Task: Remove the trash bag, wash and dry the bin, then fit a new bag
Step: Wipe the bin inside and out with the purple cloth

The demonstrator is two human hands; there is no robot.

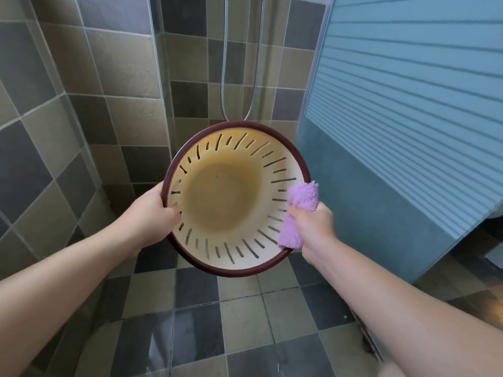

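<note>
I look straight into a round cream bin [217,197] with slotted walls and a dark maroon rim, held up in the air with its mouth towards me. No bag is inside it. My left hand [156,213] grips the rim on the left, thumb inside the wall. My right hand [313,224] grips a folded purple cloth [298,213] and holds it against the inner wall at the right rim.
Tiled shower walls stand to the left and behind. A metal shower hose [254,77] hangs behind the bin. A frosted blue glass door [408,131] stands open on the right. The checkered floor tiles [217,322] below look wet.
</note>
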